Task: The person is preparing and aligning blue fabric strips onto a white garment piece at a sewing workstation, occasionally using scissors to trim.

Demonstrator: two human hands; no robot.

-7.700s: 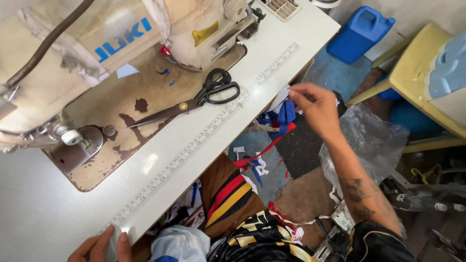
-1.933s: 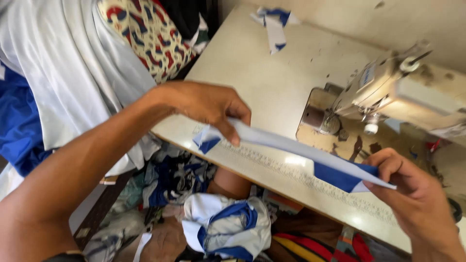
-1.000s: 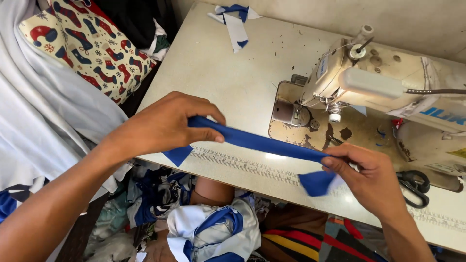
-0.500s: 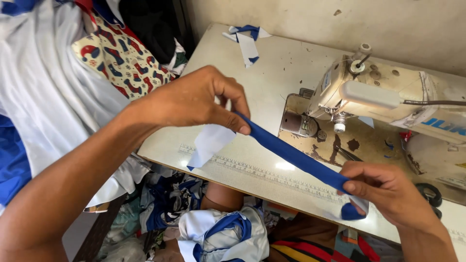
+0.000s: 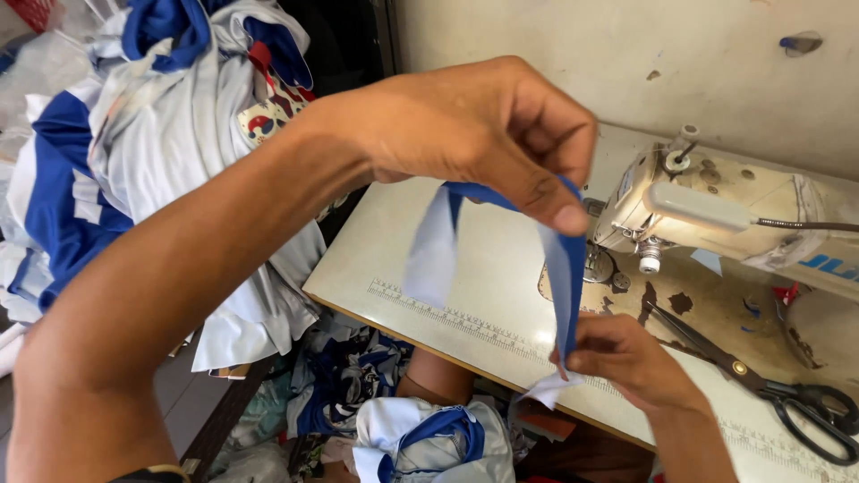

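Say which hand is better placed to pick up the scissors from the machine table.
The right hand, probably. It pinches the low end of the blue fabric strip just above the table, close beside the scissors. The left hand holds the strip's upper end high up, farther off.

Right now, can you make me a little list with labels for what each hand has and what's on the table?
left hand: raised, pinching the top of a blue and white fabric strip
right hand: lower, gripping the strip's bottom end
strip: hangs folded between both hands, above the table edge
sewing machine: cream, on the sewing table, right of the hands
scissors: black handles, lying flat on the table
clothes pile: blue and white, left of the table
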